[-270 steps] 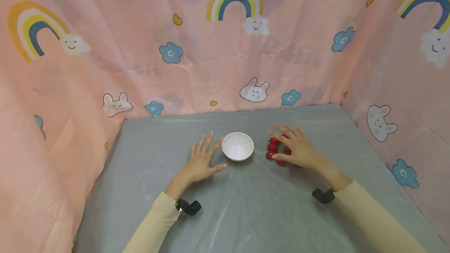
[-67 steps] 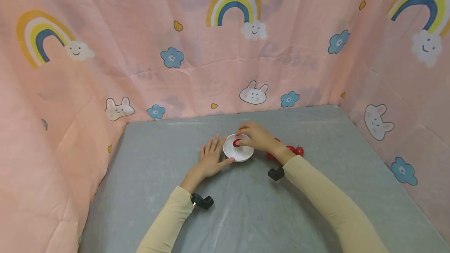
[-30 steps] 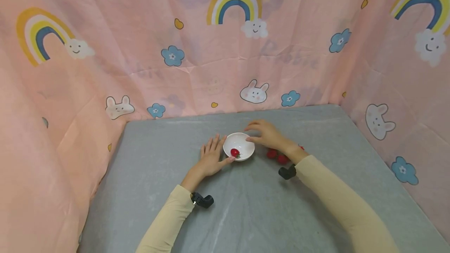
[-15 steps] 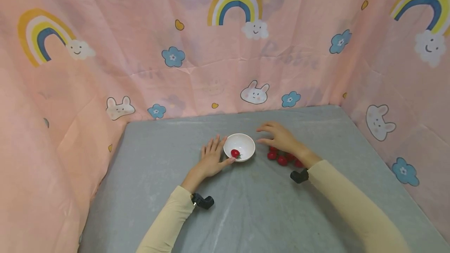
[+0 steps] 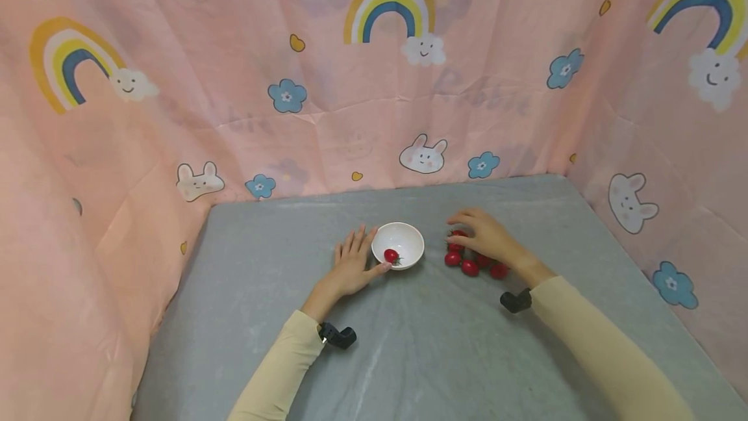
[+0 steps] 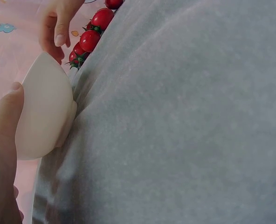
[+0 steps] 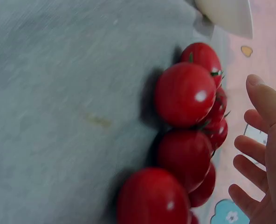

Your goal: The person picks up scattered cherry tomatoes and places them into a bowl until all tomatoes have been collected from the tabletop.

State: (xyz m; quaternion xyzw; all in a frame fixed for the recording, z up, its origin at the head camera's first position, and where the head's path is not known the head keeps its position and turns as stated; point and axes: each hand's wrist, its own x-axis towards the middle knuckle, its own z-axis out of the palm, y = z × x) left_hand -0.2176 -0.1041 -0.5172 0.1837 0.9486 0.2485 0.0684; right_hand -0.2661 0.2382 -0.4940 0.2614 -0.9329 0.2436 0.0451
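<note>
A small white bowl (image 5: 410, 244) stands on the grey cloth, one cherry tomato (image 5: 390, 255) lying inside it near the front. My left hand (image 5: 349, 273) rests against the bowl's left side with fingers spread, its thumb (image 6: 12, 105) touching the rim. To the right of the bowl, several red cherry tomatoes (image 5: 470, 267) with green stems sit in a cluster. Over them hovers my right hand (image 5: 489, 238), fingers relaxed and holding nothing; part of the cluster is hidden beneath it. In the right wrist view a gap shows between this hand (image 7: 268, 149) and the tomatoes (image 7: 184, 95).
Grey cloth (image 5: 409, 356) covers the table. Pink printed curtains (image 5: 327, 128) enclose it at the back and both sides. A black wrist camera (image 5: 339, 335) is strapped to the left wrist, another black camera (image 5: 517, 301) to the right.
Earlier the right hand lowered a cherry tomato into the bowl and let go. Since then it has moved right, away from the bowl, to above the cluster. The left hand stays at the bowl.
</note>
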